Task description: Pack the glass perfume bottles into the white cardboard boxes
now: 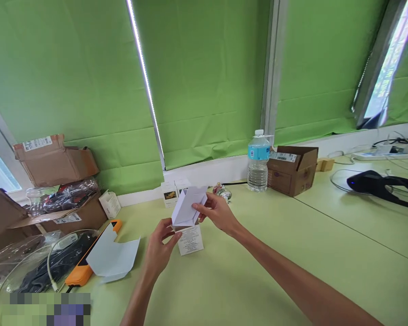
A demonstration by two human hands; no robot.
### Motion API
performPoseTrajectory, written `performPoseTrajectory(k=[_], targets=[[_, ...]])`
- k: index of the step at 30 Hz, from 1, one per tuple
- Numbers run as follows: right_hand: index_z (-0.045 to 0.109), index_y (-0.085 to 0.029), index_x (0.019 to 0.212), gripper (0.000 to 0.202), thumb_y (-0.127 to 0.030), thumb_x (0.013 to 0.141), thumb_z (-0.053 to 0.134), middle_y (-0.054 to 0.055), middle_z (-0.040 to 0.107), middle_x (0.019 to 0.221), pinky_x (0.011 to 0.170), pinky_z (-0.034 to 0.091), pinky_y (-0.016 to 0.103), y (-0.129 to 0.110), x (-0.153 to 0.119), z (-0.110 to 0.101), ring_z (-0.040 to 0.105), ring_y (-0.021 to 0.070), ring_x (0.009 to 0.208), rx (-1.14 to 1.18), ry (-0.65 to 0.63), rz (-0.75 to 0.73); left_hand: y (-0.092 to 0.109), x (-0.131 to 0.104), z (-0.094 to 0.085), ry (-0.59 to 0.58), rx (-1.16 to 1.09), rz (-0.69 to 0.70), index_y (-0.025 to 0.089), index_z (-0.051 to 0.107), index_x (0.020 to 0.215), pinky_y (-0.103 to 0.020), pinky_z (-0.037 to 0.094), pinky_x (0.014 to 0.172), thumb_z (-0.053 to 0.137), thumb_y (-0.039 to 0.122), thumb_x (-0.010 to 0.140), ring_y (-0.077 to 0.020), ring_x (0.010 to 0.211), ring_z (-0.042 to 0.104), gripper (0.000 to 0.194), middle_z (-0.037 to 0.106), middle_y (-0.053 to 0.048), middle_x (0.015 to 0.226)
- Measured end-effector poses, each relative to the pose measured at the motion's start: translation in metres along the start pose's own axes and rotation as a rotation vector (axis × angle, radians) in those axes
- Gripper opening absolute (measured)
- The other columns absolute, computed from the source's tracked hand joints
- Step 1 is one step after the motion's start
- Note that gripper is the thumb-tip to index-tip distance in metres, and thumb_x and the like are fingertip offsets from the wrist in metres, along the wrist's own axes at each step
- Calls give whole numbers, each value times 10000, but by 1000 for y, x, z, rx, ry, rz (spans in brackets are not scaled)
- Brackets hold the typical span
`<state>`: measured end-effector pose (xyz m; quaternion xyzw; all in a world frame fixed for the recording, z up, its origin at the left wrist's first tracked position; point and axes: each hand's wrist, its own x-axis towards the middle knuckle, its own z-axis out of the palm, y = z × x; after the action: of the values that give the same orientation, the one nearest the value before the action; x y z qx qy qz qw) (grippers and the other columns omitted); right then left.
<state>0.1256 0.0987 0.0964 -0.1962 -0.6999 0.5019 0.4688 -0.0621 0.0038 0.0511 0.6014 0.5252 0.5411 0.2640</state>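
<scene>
A folded white card insert [187, 207] is tilted up in the middle of the head view. My right hand [220, 213] pinches its right side, thumb on the front face. Just below sits a small white box [191, 241] with printed text on its front panel, partly covered by the insert. My left hand [160, 246] has thumb and forefinger closed at the left edge, where box and insert meet. Behind them stand small white boxes with a picture [170, 195]. A shiny ornament [223, 192] lies beyond my right hand.
A water bottle [258, 163] and an open cardboard box [290, 172] stand at the back right. Black glasses-like gear [384, 185] lies far right. To the left are cardboard boxes [63, 165], an orange-black device [79, 275], a cut white sheet [117, 256] and plastic bags.
</scene>
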Motion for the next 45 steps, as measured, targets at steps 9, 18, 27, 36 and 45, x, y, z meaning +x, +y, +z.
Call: performPoseTrajectory(k=[9, 18, 27, 36, 45], targets=[[650, -170, 961, 346, -450, 757, 657, 53, 665, 879, 529, 552, 265, 14, 4, -8, 615, 170, 721, -177, 25, -6, -3, -1, 3, 72, 95, 76, 221, 525, 1015, -334, 525, 823, 579, 347, 824, -167, 917, 639, 235, 626, -36, 1035], [654, -181, 972, 334, -441, 761, 652, 63, 669, 946, 658, 553, 325, 0, 0, -7, 624, 204, 822, -331, -63, -43, -2, -2, 4, 59, 221, 116, 230, 548, 977, -331, 523, 812, 545, 366, 845, -169, 899, 628, 190, 630, -36, 1030], [594, -247, 1112, 320, -412, 838, 582, 54, 616, 1156, 807, 518, 341, -18, -5, -1, 585, 194, 995, -345, 47, -176, -3, -4, 4, 51, 306, 118, 253, 523, 1056, -340, 509, 832, 508, 365, 871, -169, 932, 618, 217, 620, -33, 1081], [643, -249, 1013, 205, -351, 852, 568, 65, 631, 1121, 791, 525, 345, -23, -6, 2, 567, 219, 1046, -419, 14, -328, -2, -6, 4, 71, 334, 89, 250, 540, 1025, -354, 511, 794, 508, 402, 859, -181, 874, 632, 227, 633, -37, 1053], [650, -253, 966, 143, -308, 868, 561, 65, 623, 1154, 927, 460, 402, -22, -8, 1, 543, 238, 1119, -583, 11, -440, -1, -5, 4, 74, 303, 72, 241, 521, 1036, -359, 516, 772, 516, 419, 847, -195, 844, 658, 260, 652, -46, 972]])
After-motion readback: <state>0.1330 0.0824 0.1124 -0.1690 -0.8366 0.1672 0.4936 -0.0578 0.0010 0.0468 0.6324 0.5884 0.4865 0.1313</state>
